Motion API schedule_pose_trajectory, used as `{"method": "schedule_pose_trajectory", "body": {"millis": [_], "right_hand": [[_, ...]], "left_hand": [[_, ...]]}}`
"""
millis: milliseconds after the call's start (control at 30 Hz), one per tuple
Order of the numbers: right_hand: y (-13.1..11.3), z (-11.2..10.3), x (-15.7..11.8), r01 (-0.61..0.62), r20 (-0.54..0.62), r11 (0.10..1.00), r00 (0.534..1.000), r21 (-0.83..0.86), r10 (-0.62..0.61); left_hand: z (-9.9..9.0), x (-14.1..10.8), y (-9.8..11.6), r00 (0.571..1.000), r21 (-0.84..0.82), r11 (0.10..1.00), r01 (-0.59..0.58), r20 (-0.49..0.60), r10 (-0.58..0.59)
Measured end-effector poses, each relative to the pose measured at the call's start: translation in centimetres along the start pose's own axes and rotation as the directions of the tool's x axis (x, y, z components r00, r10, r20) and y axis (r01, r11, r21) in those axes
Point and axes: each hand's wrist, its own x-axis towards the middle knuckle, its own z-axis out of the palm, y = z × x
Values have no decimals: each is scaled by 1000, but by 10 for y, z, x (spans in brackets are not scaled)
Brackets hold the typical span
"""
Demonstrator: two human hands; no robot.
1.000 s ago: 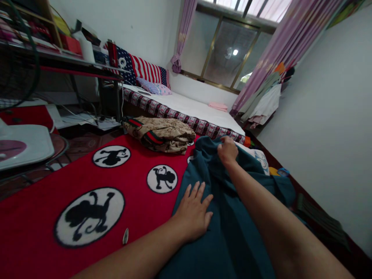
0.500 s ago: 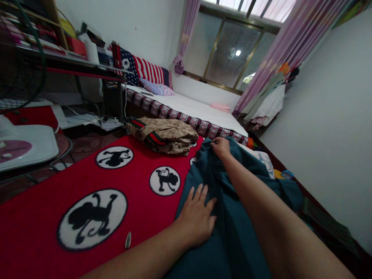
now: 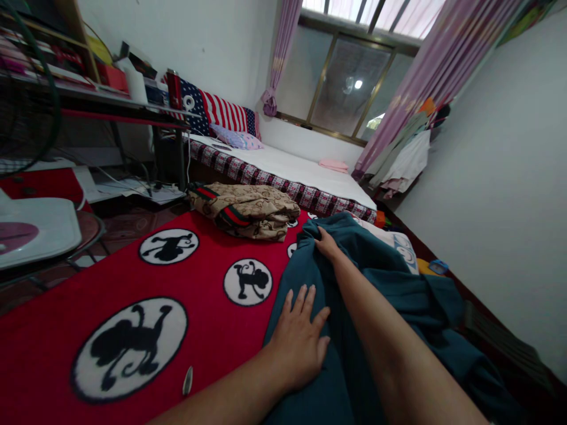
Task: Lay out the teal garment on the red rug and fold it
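Right grip: grasping a gathered fold at the far end of the teal cloth, fingers bent into it, arm stretched out over the cloth.
Left grip: released, palm down, fingers spread, lying on the teal cloth nearer the wearer than the right grip.
Teal cloth: under both grips; it runs smooth beneath the left grip, bunches at the right grip, and spreads in loose folds to the right of the right forearm.
Red blanket: left of the left grip and partly under the teal cloth, printed with dark monkey figures in white circles.
Small pale sliver: on the red blanket, left of the left grip and beside the forearm; what it is, I cannot tell.
Tan patterned fabric: on the red blanket, beyond and left of the right grip, bundled, with green-and-red stripes.
White printed cloth: right of the right grip, just past the teal cloth.
Blue item: farther right of the right grip, near a yellow thing.
Bed: well beyond both grips, white on top, bearing a folded pink cloth.
Worktop: far left of both grips, carrying a red flask.
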Motion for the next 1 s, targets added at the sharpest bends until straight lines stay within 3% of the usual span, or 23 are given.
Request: {"method": "schedule_pose_trajectory", "body": {"millis": [133, 233, 333, 433, 533, 600, 767, 867, 1000], "right_hand": [[-13, -19, -12, -19, -69, 993, 998, -116, 11], [-30, -31, -23, 100, -120, 939, 982, -330, -147], [-44, -32, -24, 282, 22, 846, 952, -453, -305], [-47, -24, -11, 332, 176, 867, 942, -370, -286], [-40, -8, 0, 241, 221, 963, 952, -120, -211], [-35, 3, 0, 189, 246, 982, 951, 18, -187], [-33, 13, -26, 195, 233, 981, 953, 16, -193], [-31, -7, -49, 181, 158, 983, 972, -32, -173], [-5, -66, -77, 130, -15, 980, 991, -149, -133]], "left_hand": [[3, 0, -1, 1000, 5, 1000, -8, -18, 8], [6, 0, -2, 999, 13, 1000, -15, -41, 15], [5, -1, -2, 999, 8, 1000, -17, -37, 17], [2, -1, -2, 1000, -5, 1000, -14, -27, 14], [2, -1, -2, 999, -6, 1000, -10, -40, 10], [4, 1, -2, 999, 9, 1000, -5, -50, 5], [7, 2, -2, 999, 52, 999, 15, -52, -12], [6, 2, -1, 998, 71, 997, 38, -54, -35], [4, 2, 1, 995, 76, 995, 71, -74, -65]]}}
